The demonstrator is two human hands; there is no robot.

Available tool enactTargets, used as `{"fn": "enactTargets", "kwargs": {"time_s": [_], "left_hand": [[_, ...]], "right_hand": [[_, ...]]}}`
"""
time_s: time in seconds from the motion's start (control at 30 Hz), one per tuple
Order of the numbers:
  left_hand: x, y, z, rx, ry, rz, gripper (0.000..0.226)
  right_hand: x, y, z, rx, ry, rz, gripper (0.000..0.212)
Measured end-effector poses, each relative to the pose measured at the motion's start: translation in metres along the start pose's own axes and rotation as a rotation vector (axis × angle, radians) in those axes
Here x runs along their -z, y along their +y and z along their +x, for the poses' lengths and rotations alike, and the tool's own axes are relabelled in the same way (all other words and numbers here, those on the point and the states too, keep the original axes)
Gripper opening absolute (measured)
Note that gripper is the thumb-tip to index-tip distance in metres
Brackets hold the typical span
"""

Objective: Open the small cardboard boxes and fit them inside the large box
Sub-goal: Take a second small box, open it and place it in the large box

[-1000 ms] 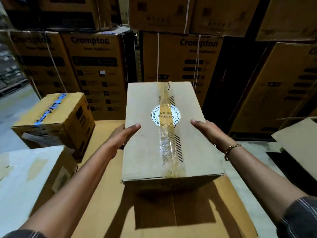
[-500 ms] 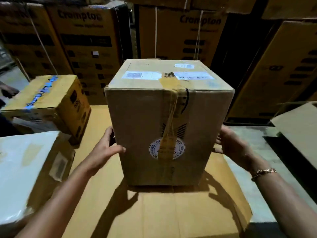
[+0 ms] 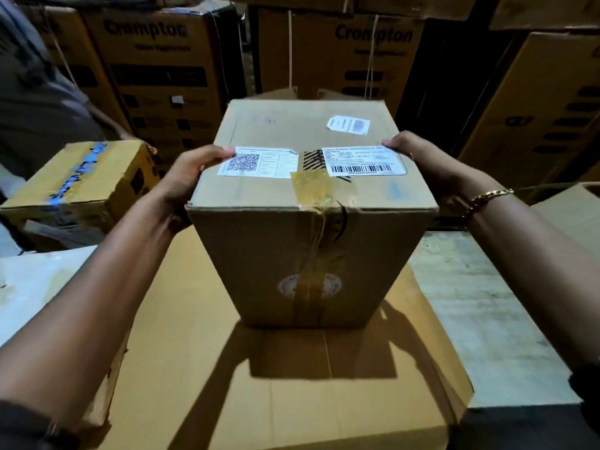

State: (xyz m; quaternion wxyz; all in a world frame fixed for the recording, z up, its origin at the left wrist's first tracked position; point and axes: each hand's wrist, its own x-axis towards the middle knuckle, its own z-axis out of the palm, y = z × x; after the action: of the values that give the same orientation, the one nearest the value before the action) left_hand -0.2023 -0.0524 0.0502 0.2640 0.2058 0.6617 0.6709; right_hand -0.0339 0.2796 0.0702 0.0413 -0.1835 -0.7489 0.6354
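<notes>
A sealed brown cardboard box [image 3: 311,241] stands upright on a large closed carton [image 3: 285,391]. Yellow tape runs over its top edge and down its front, across a round sticker. White labels with a QR code and a barcode lie on its top face. My left hand [image 3: 191,177] grips the box's upper left edge, fingertips on the QR label. My right hand [image 3: 431,167] grips the upper right edge, fingers on the barcode label, a gold bracelet on the wrist.
A yellow box with blue tape [image 3: 81,183] sits to the left, a white-topped box [image 3: 35,287] nearer. Another person's sleeve [image 3: 35,102] shows at far left. Stacked printed cartons [image 3: 162,69] wall the back. An open flap [image 3: 574,209] lies right, above grey floor [image 3: 477,306].
The box went from lying flat to standing on end. My hands slid from its lower sides up to its top edges, and the view moved closer.
</notes>
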Motion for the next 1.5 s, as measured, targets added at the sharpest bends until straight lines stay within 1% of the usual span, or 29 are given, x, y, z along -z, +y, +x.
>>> {"fn": "enactTargets", "kwargs": {"time_s": [0.07,0.1,0.13,0.17,0.2,0.23,0.27,0.3,0.37,0.43,0.47,0.5,0.57,0.63,0.67,0.73,0.77,0.8,0.87,0.97,1.03,1.17,1.3,1.4,1.5], "left_hand": [[-0.004,-0.012,-0.006,-0.05,0.01,-0.072,0.037],[-0.003,-0.022,-0.013,-0.11,-0.003,-0.122,0.043],[-0.002,-0.035,-0.021,-0.166,-0.018,-0.184,0.044],[0.0,-0.048,-0.03,-0.203,-0.025,-0.255,0.04],[0.0,-0.061,-0.04,-0.206,-0.031,-0.326,0.034],[0.0,-0.075,-0.049,-0.187,-0.028,-0.369,0.036],[-0.003,-0.089,-0.057,-0.161,-0.024,-0.39,0.043],[-0.006,-0.104,-0.064,-0.123,0.011,-0.374,0.048],[-0.012,-0.13,-0.077,-0.037,0.121,-0.264,0.046],[-0.015,-0.145,-0.085,0.068,0.214,-0.127,0.04],[-0.015,-0.148,-0.086,0.119,0.223,-0.077,0.038],[-0.012,-0.15,-0.085,0.146,0.2,-0.048,0.037],[-0.009,-0.143,-0.078,0.152,0.127,-0.028,0.05],[-0.01,-0.13,-0.067,0.189,0.11,-0.061,0.064],[-0.012,-0.123,-0.062,0.213,0.095,-0.091,0.06],[-0.016,-0.116,-0.053,0.229,0.005,-0.114,0.043],[-0.018,-0.115,-0.05,0.241,-0.021,-0.119,0.044],[-0.019,-0.114,-0.048,0.273,-0.027,-0.141,0.05],[-0.019,-0.114,-0.046,0.325,-0.04,-0.18,0.055],[-0.018,-0.117,-0.044,0.331,-0.063,-0.175,0.05],[-0.017,-0.118,-0.043,0.321,-0.074,-0.18,0.047],[-0.02,-0.116,-0.044,0.304,-0.067,-0.181,0.047],[-0.018,-0.115,-0.047,0.308,-0.055,-0.197,0.044],[-0.014,-0.115,-0.048,0.315,-0.053,-0.225,0.05],[-0.012,-0.112,-0.049,0.301,-0.048,-0.245,0.063]], "right_hand": [[0.003,0.007,-0.008,0.085,0.014,0.046,0.049],[0.004,0.014,-0.015,0.149,0.001,0.101,0.044],[0.004,0.024,-0.024,0.21,0.003,0.165,0.038],[0.003,0.038,-0.034,0.253,0.02,0.222,0.034],[0.001,0.053,-0.044,0.247,0.024,0.294,0.032],[-0.002,0.071,-0.054,0.219,0.021,0.376,0.036],[-0.007,0.091,-0.063,0.18,0.038,0.428,0.046],[-0.014,0.109,-0.069,0.125,0.07,0.431,0.056],[-0.029,0.141,-0.076,-0.004,0.149,0.334,0.065],[-0.038,0.166,-0.079,-0.113,0.21,0.19,0.065],[-0.039,0.174,-0.079,-0.143,0.22,0.148,0.064],[-0.039,0.176,-0.077,-0.154,0.219,0.122,0.064],[-0.033,0.171,-0.069,-0.14,0.194,0.083,0.066],[-0.029,0.155,-0.058,-0.142,0.155,0.039,0.057],[-0.028,0.148,-0.053,-0.155,0.114,0.025,0.055],[-0.029,0.14,-0.044,-0.196,0.022,0.04,0.062],[-0.032,0.139,-0.041,-0.208,-0.01,0.065,0.065],[-0.034,0.138,-0.04,-0.206,-0.035,0.099,0.066],[-0.041,0.139,-0.041,-0.187,-0.056,0.174,0.058],[-0.046,0.138,-0.044,-0.179,-0.055,0.239,0.047],[-0.05,0.136,-0.045,-0.187,-0.033,0.24,0.046],[-0.054,0.133,-0.047,-0.184,0.017,0.238,0.047],[-0.06,0.129,-0.052,-0.186,0.021,0.263,0.045],[-0.063,0.123,-0.053,-0.174,0.015,0.269,0.037],[-0.067,0.119,-0.055,-0.167,0.033,0.285,0.032]]}}
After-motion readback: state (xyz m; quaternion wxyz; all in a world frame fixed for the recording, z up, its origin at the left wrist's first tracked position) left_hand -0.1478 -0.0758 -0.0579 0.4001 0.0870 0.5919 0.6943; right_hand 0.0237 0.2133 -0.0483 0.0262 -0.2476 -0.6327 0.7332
